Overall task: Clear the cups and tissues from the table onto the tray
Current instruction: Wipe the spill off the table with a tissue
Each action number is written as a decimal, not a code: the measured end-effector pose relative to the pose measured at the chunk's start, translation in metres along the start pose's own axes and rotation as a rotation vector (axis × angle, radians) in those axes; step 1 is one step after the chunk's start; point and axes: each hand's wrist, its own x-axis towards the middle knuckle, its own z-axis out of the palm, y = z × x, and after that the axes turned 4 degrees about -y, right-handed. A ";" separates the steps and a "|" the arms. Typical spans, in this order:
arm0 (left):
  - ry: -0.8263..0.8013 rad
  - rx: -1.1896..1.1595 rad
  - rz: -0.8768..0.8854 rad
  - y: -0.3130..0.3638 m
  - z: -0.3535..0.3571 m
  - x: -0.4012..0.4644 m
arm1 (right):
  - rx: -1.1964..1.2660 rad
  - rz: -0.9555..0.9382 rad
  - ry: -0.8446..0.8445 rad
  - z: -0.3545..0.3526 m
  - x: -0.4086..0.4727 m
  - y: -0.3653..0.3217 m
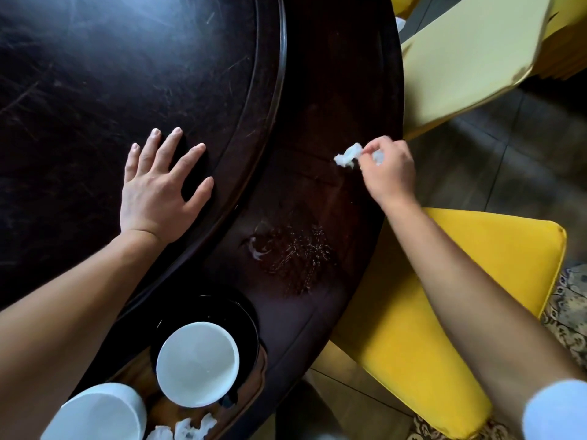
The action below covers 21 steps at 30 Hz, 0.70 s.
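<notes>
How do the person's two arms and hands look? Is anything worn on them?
Both forearms are bare. The left hand and right hand wear no gloves, rings or watch that I can see. A pale blue sleeve shows only on the right upper arm. The fingernails are short and unpainted.

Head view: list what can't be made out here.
- Tray: mostly hidden by the left forearm and cut by the bottom edge.
- Crumpled tissues on tray: cut by the bottom edge.
- Tissue pinched by right hand: partly hidden inside the fingers.
- Nearest white cup: cropped at the bottom.
- Left hand: contact with the dark turntable unclear.
</notes>
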 end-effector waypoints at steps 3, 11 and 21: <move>0.008 0.000 0.000 0.000 0.000 0.000 | -0.030 0.087 -0.033 0.001 0.025 0.004; 0.004 0.004 -0.002 0.001 0.000 0.001 | -0.001 -0.028 0.113 0.020 0.006 0.005; -0.002 0.000 -0.008 0.003 -0.001 0.000 | -0.031 -0.345 -0.006 0.031 -0.058 0.014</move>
